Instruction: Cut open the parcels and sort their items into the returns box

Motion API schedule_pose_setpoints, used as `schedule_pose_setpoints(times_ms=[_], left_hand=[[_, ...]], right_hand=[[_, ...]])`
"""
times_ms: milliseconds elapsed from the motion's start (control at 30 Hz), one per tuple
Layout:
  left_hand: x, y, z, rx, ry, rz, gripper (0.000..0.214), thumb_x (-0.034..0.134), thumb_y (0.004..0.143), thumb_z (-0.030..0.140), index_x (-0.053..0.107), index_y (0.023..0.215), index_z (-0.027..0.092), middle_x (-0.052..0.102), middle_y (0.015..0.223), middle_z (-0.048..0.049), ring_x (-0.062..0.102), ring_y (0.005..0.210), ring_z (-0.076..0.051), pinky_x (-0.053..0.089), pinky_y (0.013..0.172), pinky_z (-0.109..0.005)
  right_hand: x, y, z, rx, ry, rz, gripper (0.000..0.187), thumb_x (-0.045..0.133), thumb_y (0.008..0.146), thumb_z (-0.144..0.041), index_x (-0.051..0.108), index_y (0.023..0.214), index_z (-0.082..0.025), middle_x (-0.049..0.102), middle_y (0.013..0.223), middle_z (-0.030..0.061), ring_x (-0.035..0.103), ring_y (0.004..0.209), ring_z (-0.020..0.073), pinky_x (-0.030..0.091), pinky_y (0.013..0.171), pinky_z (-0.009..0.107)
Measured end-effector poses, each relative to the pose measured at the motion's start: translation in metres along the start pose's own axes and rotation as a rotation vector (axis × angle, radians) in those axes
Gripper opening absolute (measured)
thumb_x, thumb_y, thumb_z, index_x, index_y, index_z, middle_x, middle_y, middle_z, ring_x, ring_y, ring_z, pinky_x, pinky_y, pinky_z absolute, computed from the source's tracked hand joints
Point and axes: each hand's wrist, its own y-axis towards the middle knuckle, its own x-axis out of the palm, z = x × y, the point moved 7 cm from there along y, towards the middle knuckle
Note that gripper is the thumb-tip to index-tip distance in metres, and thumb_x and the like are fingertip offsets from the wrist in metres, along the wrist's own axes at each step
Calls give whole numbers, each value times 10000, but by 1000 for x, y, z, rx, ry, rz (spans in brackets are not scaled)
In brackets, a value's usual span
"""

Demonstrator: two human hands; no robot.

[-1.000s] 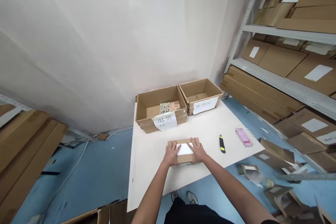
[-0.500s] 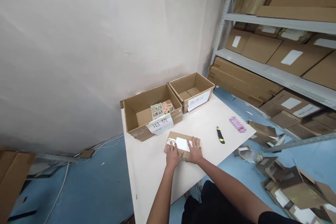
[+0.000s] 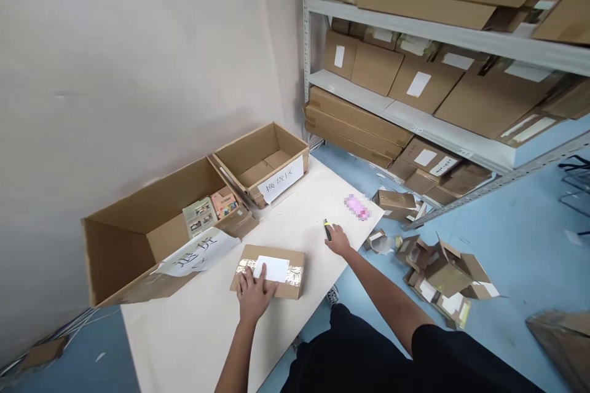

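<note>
Dark clothing (image 3: 350, 356), bottom edge of frame, with parts of shoes beside it.

Left hand (image 3: 253, 296), lower centre: fingers spread wide, resting on the top of a taped cardboard box (image 3: 279, 288). The box lies flat, closed, on a white table (image 3: 184, 344); clear tape and a white label (image 3: 274, 268) on its upper face, the label partly under the fingers.

Right hand (image 3: 338, 239), right of centre: fingers at a black-and-yellow utility knife (image 3: 327, 231) on the table; whether they have closed round it cannot be told.

Pink item (image 3: 357, 206), pixelated, near the table's right corner.

Two open cartons, at the table's far side: left carton (image 3: 147, 285), with a handwritten paper sign (image 3: 198, 253), containing a green printed box (image 3: 200, 217) and a pink printed box (image 3: 224, 203); right carton (image 3: 251, 156), with a similar sign.

Opened cardboard boxes (image 3: 447, 270), blue floor (image 3: 507, 221), right of frame.

Metal shelving (image 3: 354, 96), upper right, stacked with brown cartons (image 3: 378, 67).

Pale wall (image 3: 138, 61), upper left.
</note>
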Motion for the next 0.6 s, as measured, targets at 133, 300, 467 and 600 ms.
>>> schedule_pose_setpoints(times_ms=[133,300,467,600], left_hand=[[1,7,21,-21,-9,-48,744,576,920,632,406,1587,349,191,1734,-124,113,1583,-434,290,1187,-615],[6,-13,24,-192,-95,-34,839,554,921,656,300,1635,294,145,1745,-125,123,1587,-414,309,1194,-601],[6,-30,28,-343,-235,-33,1001,552,880,738,155,1667,263,114,1750,-121,86,1598,-393,357,1177,-589],[1,-20,28,-356,-322,-117,1046,633,836,709,179,1661,256,58,1757,-111,2,1607,-375,435,1131,-518]], right_hand=[[27,41,48,143,44,-161,611,577,971,-378,417,1539,-217,623,1342,151,597,1233,295,485,935,346],[70,59,50,185,27,-201,922,670,869,-253,176,1645,-196,534,1437,203,670,1151,292,508,910,345],[65,70,19,59,139,-171,916,649,841,-276,209,1634,-149,622,1348,184,664,1185,311,512,975,366],[30,70,-39,-125,329,-37,733,432,918,-242,245,1622,-160,609,1419,153,650,1204,292,507,1023,404]])
